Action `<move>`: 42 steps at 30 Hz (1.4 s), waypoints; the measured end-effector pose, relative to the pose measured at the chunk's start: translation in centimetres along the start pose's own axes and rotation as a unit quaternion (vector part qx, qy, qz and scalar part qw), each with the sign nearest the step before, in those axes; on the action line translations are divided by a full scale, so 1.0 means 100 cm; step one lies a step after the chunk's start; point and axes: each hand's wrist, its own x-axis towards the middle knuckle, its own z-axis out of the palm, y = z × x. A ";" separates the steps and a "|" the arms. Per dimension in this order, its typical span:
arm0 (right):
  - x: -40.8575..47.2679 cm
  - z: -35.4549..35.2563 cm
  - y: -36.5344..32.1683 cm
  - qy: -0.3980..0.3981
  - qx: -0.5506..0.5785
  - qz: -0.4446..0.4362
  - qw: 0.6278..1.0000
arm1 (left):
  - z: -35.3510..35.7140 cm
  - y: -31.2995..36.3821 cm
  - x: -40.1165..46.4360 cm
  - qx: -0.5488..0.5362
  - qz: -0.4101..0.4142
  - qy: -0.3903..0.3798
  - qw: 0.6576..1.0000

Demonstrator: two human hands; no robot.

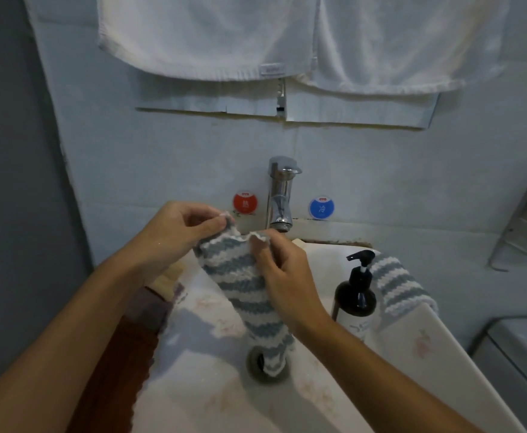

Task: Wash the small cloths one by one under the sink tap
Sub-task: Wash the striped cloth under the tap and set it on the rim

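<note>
Cloth (243,285) held up over sink (428,354), below tap (280,195).
I see left hand (178,232) and right hand (282,270) each pinching its top edge; the tail hangs toward drain (254,364).

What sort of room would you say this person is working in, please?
Most likely a bathroom: a white sink with a chrome tap on the wall side, white towels hanging above, and a dark pump bottle on the rim.
</note>
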 end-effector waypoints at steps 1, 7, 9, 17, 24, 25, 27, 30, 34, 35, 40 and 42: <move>-0.001 0.001 0.000 -0.004 -0.017 -0.003 1.000 | 0.000 0.001 0.000 0.002 0.010 0.018 1.000; -0.003 0.005 -0.009 0.078 -0.080 -0.136 0.984 | 0.003 0.007 -0.003 -0.024 0.040 0.066 0.997; -0.003 0.004 -0.014 0.068 -0.050 -0.145 0.986 | 0.004 0.009 -0.004 -0.027 0.044 0.060 0.997; -0.004 0.002 -0.024 0.031 0.017 -0.112 0.993 | 0.003 0.008 -0.004 -0.027 0.044 0.069 0.996; -0.004 0.002 -0.025 0.036 -0.019 -0.108 0.993 | 0.006 0.017 -0.010 -0.044 0.057 0.011 0.997; -0.004 0.002 -0.025 0.037 -0.027 -0.115 0.992 | 0.006 0.018 -0.010 -0.048 0.063 0.005 0.997; -0.005 0.003 -0.026 0.040 -0.013 -0.105 0.994 | 0.005 0.020 -0.011 -0.063 0.077 0.000 0.995; -0.007 0.004 -0.029 0.057 0.034 -0.082 0.994 | 0.003 0.024 -0.013 -0.068 0.092 -0.027 0.993; -0.005 0.000 -0.032 0.063 0.030 -0.071 0.995 | 0.002 0.027 -0.015 -0.079 0.113 -0.062 0.989; -0.005 -0.001 -0.032 0.055 0.027 -0.070 0.996 | 0.002 0.027 -0.015 -0.075 0.116 -0.068 0.988; -0.002 -0.007 -0.033 0.079 0.005 -0.076 0.994 | 0.001 0.024 -0.013 -0.066 0.133 -0.060 0.987; -0.002 -0.011 -0.035 0.105 0.002 -0.086 0.991 | 0.000 0.022 -0.011 -0.036 0.160 -0.032 0.986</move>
